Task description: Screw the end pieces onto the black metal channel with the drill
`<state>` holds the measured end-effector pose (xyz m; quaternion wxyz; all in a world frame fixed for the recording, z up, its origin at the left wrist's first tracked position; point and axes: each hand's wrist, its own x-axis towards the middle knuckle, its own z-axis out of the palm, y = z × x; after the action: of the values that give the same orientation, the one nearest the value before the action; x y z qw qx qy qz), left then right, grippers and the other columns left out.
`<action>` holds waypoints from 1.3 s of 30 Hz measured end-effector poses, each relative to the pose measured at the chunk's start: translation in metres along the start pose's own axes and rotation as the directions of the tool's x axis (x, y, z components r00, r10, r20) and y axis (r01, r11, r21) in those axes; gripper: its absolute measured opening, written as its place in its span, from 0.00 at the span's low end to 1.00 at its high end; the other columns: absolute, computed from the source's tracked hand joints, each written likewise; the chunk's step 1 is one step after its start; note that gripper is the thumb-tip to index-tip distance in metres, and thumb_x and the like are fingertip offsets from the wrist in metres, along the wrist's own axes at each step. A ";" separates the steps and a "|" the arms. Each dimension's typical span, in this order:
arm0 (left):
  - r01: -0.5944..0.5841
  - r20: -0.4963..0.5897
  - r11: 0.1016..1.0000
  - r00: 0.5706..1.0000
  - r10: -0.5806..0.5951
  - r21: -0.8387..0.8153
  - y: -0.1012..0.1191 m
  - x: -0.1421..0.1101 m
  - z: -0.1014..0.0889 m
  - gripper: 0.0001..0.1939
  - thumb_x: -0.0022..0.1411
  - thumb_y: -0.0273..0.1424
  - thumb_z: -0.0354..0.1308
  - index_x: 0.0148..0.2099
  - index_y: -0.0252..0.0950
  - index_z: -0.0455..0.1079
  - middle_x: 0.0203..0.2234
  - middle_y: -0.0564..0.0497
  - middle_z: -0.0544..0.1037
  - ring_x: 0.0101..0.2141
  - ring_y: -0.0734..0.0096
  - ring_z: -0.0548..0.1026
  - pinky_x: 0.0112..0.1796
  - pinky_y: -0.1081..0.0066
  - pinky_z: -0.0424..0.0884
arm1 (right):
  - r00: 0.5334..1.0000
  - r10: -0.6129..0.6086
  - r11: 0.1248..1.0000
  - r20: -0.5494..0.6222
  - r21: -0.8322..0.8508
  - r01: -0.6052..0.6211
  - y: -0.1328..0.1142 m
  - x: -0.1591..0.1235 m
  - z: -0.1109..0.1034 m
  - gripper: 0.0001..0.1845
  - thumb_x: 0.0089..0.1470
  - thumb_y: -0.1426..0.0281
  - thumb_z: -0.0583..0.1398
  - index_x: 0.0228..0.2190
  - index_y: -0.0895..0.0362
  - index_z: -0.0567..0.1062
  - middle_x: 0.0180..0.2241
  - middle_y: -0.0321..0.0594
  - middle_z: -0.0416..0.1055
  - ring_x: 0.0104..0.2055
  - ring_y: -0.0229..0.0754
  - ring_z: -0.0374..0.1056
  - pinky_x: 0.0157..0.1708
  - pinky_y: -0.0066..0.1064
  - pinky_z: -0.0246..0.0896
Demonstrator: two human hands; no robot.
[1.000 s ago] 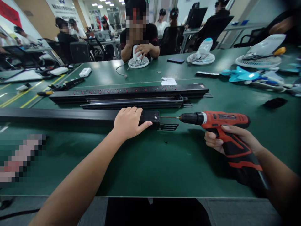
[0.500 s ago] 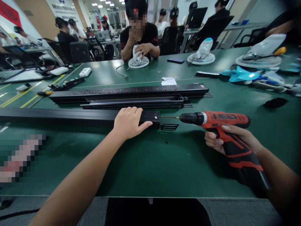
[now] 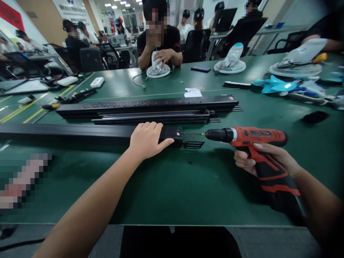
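My left hand (image 3: pixel 147 139) is wrapped over a long black metal housing (image 3: pixel 107 132) near its right end, fingers over the far side and thumb along the near side. My right hand (image 3: pixel 266 157) grips a red and black cordless drill (image 3: pixel 258 136) by its handle. The drill's long thin bit (image 3: pixel 194 134) points left, and its tip meets the end face of the housing. Below the bit, a slotted black bracket (image 3: pixel 193 144) sticks out from that end. A tiny dark piece, perhaps a screw (image 3: pixel 190 162), lies on the green table (image 3: pixel 172 193).
Behind the housing lie a black power strip (image 3: pixel 150 104) with red dots and an open black channel (image 3: pixel 156 116). Across the table a person (image 3: pixel 161 46) handles a white fan part (image 3: pixel 158 71). Blue fan blades (image 3: pixel 282 85) lie at the right; a pixelated object (image 3: pixel 27 179) lies at the left.
Almost nothing differs. The drill's handle base has shifted very slightly, while the bit stays against the housing's end and my left hand stays in place.
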<state>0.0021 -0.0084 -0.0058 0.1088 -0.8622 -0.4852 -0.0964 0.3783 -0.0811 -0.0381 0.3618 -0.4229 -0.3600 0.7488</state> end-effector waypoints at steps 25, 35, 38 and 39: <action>0.001 -0.001 1.000 1.000 -0.001 -0.007 0.000 0.000 0.000 0.34 0.71 0.58 0.43 0.55 0.35 0.72 0.46 0.40 0.80 0.46 0.49 0.76 0.49 0.55 0.67 | 0.999 0.024 0.999 0.021 -0.031 -0.023 0.000 0.000 -0.001 0.17 0.45 0.51 0.52 0.28 0.52 0.65 0.20 0.31 0.55 0.21 0.33 0.47 0.18 0.28 0.47; -0.001 -0.006 1.000 1.000 0.001 -0.004 0.000 -0.001 0.001 0.35 0.71 0.59 0.43 0.55 0.34 0.72 0.46 0.40 0.80 0.46 0.49 0.76 0.49 0.55 0.66 | 1.000 -0.013 1.000 -0.003 -0.022 0.013 0.000 0.000 0.002 0.16 0.44 0.52 0.54 0.28 0.52 0.65 0.21 0.32 0.58 0.21 0.32 0.48 0.18 0.27 0.51; -0.005 -0.007 1.000 1.000 0.005 -0.003 0.000 -0.001 0.001 0.35 0.71 0.59 0.42 0.55 0.34 0.72 0.46 0.40 0.80 0.46 0.49 0.76 0.49 0.55 0.66 | 1.000 -0.018 1.000 -0.022 0.008 0.019 0.000 -0.001 0.002 0.15 0.44 0.53 0.55 0.30 0.51 0.65 0.23 0.32 0.59 0.21 0.32 0.48 0.18 0.27 0.52; -0.006 -0.006 1.000 1.000 0.006 -0.002 0.000 -0.001 0.001 0.35 0.71 0.59 0.42 0.55 0.34 0.72 0.46 0.40 0.80 0.46 0.49 0.76 0.49 0.55 0.66 | 1.000 -0.018 1.000 -0.023 0.017 0.019 0.001 -0.001 0.002 0.16 0.44 0.54 0.54 0.30 0.51 0.65 0.24 0.32 0.60 0.21 0.32 0.49 0.19 0.27 0.52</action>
<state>0.0015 -0.0085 -0.0067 0.1097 -0.8634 -0.4824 -0.0994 0.3766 -0.0824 -0.0375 0.3764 -0.4252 -0.3534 0.7434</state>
